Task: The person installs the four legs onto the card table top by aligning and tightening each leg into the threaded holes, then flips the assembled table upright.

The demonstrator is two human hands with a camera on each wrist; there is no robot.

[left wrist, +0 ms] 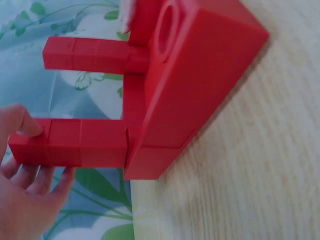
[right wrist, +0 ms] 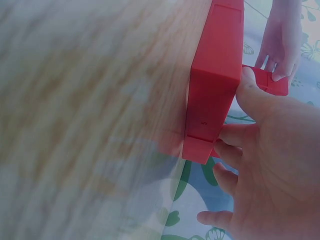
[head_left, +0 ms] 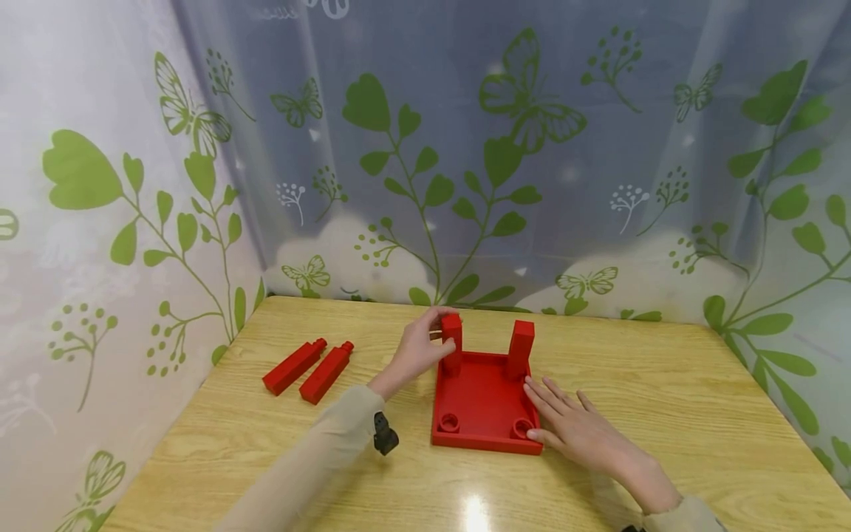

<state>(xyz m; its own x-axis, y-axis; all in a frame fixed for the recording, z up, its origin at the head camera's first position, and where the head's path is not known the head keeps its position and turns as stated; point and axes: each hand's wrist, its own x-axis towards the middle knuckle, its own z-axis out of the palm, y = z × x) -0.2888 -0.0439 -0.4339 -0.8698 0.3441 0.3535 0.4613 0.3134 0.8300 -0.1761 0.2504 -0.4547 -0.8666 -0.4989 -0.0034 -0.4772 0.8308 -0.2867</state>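
A red square toy tabletop (head_left: pixel 487 403) lies on the wooden table with its hollow side up. At its far left corner stands a red leg (head_left: pixel 453 363), which my left hand (head_left: pixel 419 343) grips near the top, thumb on one side and fingers on the other. A second red leg (head_left: pixel 521 346) stands upright at the far right corner. Both near corners hold a bare round socket (head_left: pixel 449 423). My right hand (head_left: pixel 585 436) rests against the tabletop's right wall, its fingers extended and the thumb by the near right corner.
Two loose red legs, one farther left (head_left: pixel 292 367) and one beside it (head_left: pixel 326 374), lie on the wooden table (head_left: pixel 226 451), their pegged ends pointing away. Behind the table hangs a curtain (head_left: pixel 452 185) with green leaves and butterflies.
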